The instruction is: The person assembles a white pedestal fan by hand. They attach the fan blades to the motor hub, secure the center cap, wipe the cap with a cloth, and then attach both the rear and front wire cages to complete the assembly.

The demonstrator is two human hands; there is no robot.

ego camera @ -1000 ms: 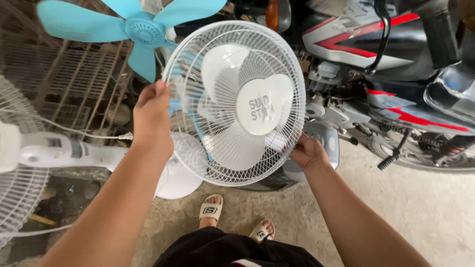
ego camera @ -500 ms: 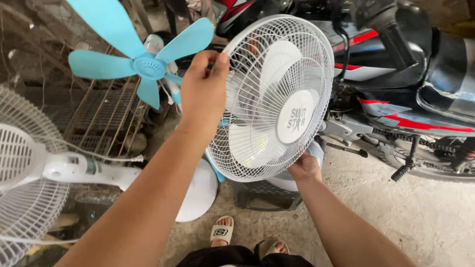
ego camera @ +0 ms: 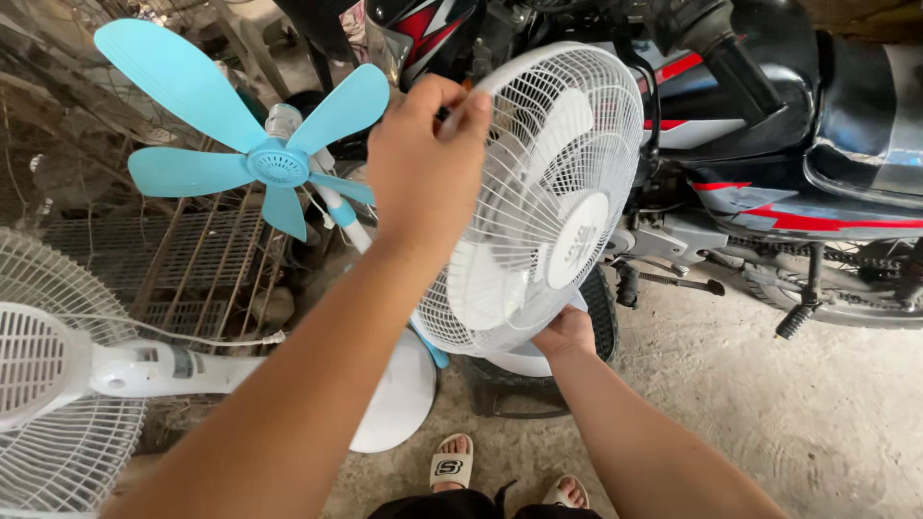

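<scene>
A: Where's the left hand (ego camera: 428, 159)?

B: High on the rim of the white fan guard (ego camera: 538, 202), fingers curled over the top edge and pinching the wire there. The forearm runs across the middle of the view from the lower left.

A: And the right hand (ego camera: 565, 334)?

B: At the guard's lower edge, cupped under it — the fingers are wrapped round the back, so I see the knuckles only. It's closed on the rim.

A: So the guard sits between both hands?

B: Yes, held up in the air at the centre of the view, turned at an angle so its face looks to the right. White blades (ego camera: 486, 288) show through the wires, and there's a round white hub cap (ego camera: 577, 240) in the middle.

A: What's around it?

B: Just left, a bare blue fan (ego camera: 277, 165) on a white stem, no guard on it, blades spread. Further left, another white fan (ego camera: 58, 370) lies on its side, its cage at the picture's edge. Behind the guard stands a black and red motorbike (ego camera: 769, 183), very near it; whether they touch I can't tell.

A: And below?

B: A white round base (ego camera: 399, 399) on the concrete floor (ego camera: 769, 404), and the person's feet in sandals (ego camera: 450, 459) at the bottom edge.
</scene>
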